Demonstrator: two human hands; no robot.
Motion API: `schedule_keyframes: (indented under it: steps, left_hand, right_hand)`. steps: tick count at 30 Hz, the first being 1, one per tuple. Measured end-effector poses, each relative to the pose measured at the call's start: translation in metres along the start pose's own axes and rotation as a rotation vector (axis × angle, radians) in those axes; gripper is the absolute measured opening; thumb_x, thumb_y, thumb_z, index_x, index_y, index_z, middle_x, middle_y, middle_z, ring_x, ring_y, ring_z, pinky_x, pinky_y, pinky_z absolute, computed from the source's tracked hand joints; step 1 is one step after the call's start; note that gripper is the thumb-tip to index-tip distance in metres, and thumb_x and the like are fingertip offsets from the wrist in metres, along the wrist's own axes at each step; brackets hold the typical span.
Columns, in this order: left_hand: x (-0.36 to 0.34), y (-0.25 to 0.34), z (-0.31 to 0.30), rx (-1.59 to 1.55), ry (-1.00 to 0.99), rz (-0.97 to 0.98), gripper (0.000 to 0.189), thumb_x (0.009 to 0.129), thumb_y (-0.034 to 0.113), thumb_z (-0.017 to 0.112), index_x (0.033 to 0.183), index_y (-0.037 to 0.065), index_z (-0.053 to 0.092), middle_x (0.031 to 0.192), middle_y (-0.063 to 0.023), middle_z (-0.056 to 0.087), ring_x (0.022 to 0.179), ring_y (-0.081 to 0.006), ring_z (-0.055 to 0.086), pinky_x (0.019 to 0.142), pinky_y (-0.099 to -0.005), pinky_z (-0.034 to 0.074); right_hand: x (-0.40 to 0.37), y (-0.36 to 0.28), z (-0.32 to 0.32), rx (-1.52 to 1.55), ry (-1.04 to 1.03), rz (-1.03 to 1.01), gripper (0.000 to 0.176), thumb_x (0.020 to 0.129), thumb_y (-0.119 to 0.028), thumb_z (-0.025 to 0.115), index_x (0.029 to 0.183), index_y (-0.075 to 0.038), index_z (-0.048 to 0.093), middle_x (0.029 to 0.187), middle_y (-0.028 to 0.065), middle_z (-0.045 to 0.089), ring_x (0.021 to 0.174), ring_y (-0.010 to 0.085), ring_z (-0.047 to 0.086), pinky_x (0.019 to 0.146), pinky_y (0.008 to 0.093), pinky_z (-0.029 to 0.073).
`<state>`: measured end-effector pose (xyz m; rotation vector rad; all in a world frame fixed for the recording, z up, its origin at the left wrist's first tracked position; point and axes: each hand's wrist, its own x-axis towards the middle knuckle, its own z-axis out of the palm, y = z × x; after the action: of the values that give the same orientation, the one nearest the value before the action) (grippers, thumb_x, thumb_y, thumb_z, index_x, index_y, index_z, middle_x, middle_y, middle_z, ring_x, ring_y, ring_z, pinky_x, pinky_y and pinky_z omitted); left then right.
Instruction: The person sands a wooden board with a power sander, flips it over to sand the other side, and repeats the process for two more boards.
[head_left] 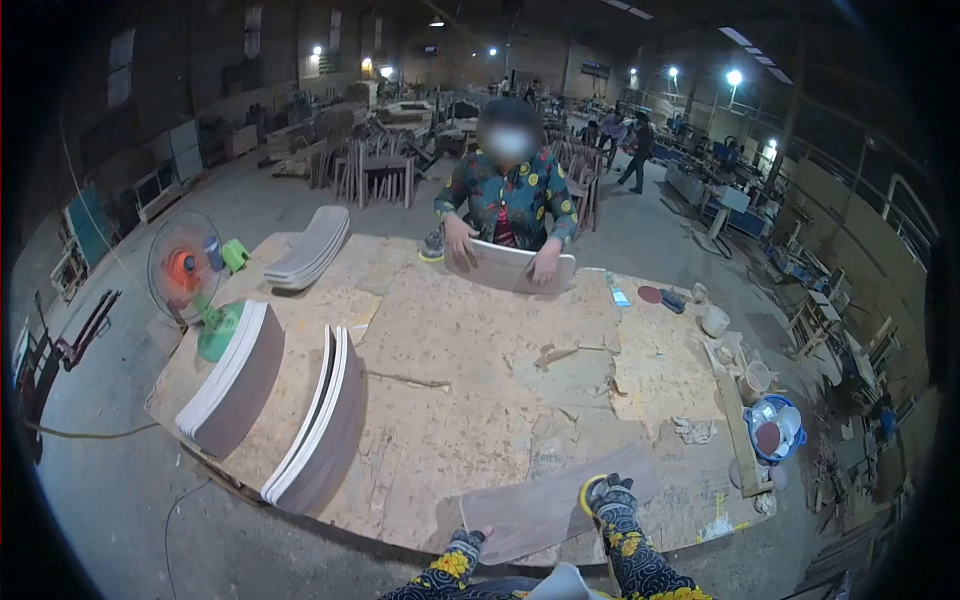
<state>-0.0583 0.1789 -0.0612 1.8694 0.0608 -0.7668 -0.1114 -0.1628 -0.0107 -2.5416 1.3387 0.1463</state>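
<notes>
A curved wooden panel (540,508) lies at the near edge of the table in front of me. My left hand (468,543), gloved with the thumb bare, grips the panel's near left corner. On the panel's right part, my gloved right hand (612,492) is closed over a sander with a yellow pad rim (587,494); the hand hides most of the tool. Across the table a person's hands (460,240) hold another curved wooden panel (510,268) on its edge. Beside them rests a second sander (432,246).
Stacks of curved panels (235,380) stand on the table's left side, near a green fan (215,330). A cloth glove (695,431), a white cup (714,320) and a blue basket (775,428) are along the right edge. Wooden frames (375,170) fill the floor behind.
</notes>
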Motion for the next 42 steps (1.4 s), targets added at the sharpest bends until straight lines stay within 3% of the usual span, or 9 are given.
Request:
schedule_keyframes:
  steps: [6, 11, 12, 15, 19, 25, 28, 36, 42]
  left_hand:
    - [0.045, -0.035, 0.014, 0.507, -0.028, 0.249, 0.03, 0.102, 0.028, 0.046, 0.127, 0.029, 0.062, 0.118, -0.0166, 0.064, 0.11, -0.0294, 0.061, 0.094, -0.0408, 0.045]
    - [0.024, -0.001, 0.007, 0.124, -0.044, -0.077, 0.044, 0.094, 0.039, 0.063, 0.129, 0.013, 0.06, 0.122, -0.0196, 0.064, 0.116, -0.0335, 0.06, 0.094, -0.0403, 0.047]
    - [0.003, 0.039, 0.003, -0.138, 0.033, -0.241, 0.044, 0.094, 0.041, 0.063, 0.13, 0.014, 0.061, 0.12, -0.0223, 0.064, 0.115, -0.0343, 0.06, 0.093, -0.0403, 0.048]
    - [0.023, 0.001, -0.001, -0.065, -0.003, -0.052, 0.048, 0.092, 0.042, 0.065, 0.129, 0.012, 0.061, 0.119, -0.0223, 0.064, 0.114, -0.0349, 0.06, 0.093, -0.0408, 0.048]
    - [0.031, -0.027, -0.009, 0.109, 0.014, 0.128, 0.053, 0.088, 0.044, 0.068, 0.128, 0.01, 0.061, 0.118, -0.0224, 0.065, 0.113, -0.0357, 0.061, 0.092, -0.0416, 0.048]
    - [0.026, 0.006, -0.003, 0.057, 0.053, -0.07, 0.061, 0.083, 0.046, 0.073, 0.128, 0.006, 0.061, 0.117, -0.0224, 0.066, 0.111, -0.0369, 0.061, 0.091, -0.0427, 0.048]
    - [0.027, 0.013, -0.001, 0.066, 0.075, -0.11, 0.065, 0.081, 0.048, 0.075, 0.127, 0.005, 0.061, 0.116, -0.0225, 0.066, 0.11, -0.0375, 0.061, 0.091, -0.0433, 0.048]
    - [0.03, 0.023, 0.004, 0.107, 0.113, -0.131, 0.076, 0.074, 0.051, 0.081, 0.126, 0.0, 0.06, 0.115, -0.0226, 0.067, 0.107, -0.039, 0.062, 0.089, -0.0448, 0.048]
    - [0.034, 0.027, 0.002, 0.12, 0.082, -0.132, 0.058, 0.078, 0.032, 0.079, 0.121, -0.003, 0.061, 0.113, -0.0189, 0.067, 0.104, -0.0336, 0.062, 0.091, -0.0411, 0.047]
  right_hand:
    - [-0.018, -0.022, -0.035, -0.166, -0.142, -0.09, 0.058, 0.087, -0.047, 0.058, 0.138, -0.021, 0.049, 0.135, 0.0152, 0.05, 0.118, 0.0384, 0.056, 0.101, 0.046, 0.048]
    - [-0.039, -0.032, -0.041, -0.023, -0.228, -0.036, 0.045, 0.089, -0.042, 0.057, 0.128, -0.019, 0.059, 0.141, 0.0042, 0.047, 0.131, 0.0323, 0.044, 0.101, 0.0456, 0.048]
    - [-0.037, -0.024, -0.034, -0.176, -0.158, -0.316, 0.037, 0.091, -0.037, 0.057, 0.123, -0.019, 0.061, 0.138, 0.0116, 0.05, 0.117, 0.0334, 0.057, 0.098, 0.0469, 0.049]
    - [-0.009, -0.007, 0.003, -0.513, -0.164, -0.559, 0.036, 0.092, -0.034, 0.053, 0.126, -0.021, 0.059, 0.136, 0.0183, 0.051, 0.116, 0.0337, 0.057, 0.1, 0.0504, 0.047]
    - [0.014, 0.006, 0.001, -0.334, -0.075, -0.382, 0.042, 0.088, -0.034, 0.061, 0.128, -0.02, 0.057, 0.127, 0.0175, 0.054, 0.108, 0.0337, 0.061, 0.092, 0.048, 0.05]
    - [0.043, 0.032, 0.002, -0.101, 0.061, 0.041, 0.056, 0.082, -0.033, 0.073, 0.133, -0.019, 0.054, 0.114, 0.0163, 0.058, 0.097, 0.0338, 0.067, 0.08, 0.0443, 0.056]
    - [0.021, 0.011, -0.003, -0.077, -0.077, 0.006, 0.065, 0.077, -0.034, 0.074, 0.135, -0.023, 0.048, 0.128, 0.0241, 0.048, 0.113, 0.0433, 0.061, 0.089, 0.0494, 0.054]
    - [0.035, 0.016, -0.011, -0.002, -0.04, -0.012, 0.06, 0.077, -0.031, 0.074, 0.13, -0.017, 0.049, 0.125, 0.0196, 0.051, 0.106, 0.0404, 0.063, 0.084, 0.0452, 0.056]
    - [-0.004, 0.005, -0.007, -0.024, -0.146, -0.176, 0.068, 0.076, -0.037, 0.076, 0.134, -0.019, 0.045, 0.127, 0.0229, 0.05, 0.11, 0.04, 0.062, 0.086, 0.0485, 0.055]
